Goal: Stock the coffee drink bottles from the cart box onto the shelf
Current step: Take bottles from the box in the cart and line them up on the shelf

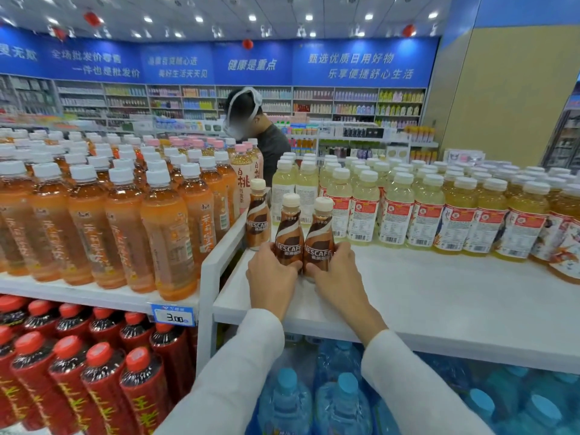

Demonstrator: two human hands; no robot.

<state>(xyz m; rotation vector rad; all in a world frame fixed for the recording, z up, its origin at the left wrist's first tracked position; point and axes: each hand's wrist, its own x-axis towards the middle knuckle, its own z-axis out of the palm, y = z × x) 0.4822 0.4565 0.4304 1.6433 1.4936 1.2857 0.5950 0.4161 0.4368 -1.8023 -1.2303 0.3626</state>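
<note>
Two hands, two bottles: the left hand (272, 274) grips the left Nescafe bottle (288, 237), the right hand (337, 271) the right Nescafe bottle (320, 238), both on the white shelf (439, 293). Best slide them back level beside the third Nescafe bottle (259, 215), labels forward.

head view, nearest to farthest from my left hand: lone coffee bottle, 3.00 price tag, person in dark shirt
1. Lone coffee bottle: just behind the left hand.
2. Price tag: lower left, on the shelf edge.
3. Person in dark shirt: far back, beyond the bottles.
</note>
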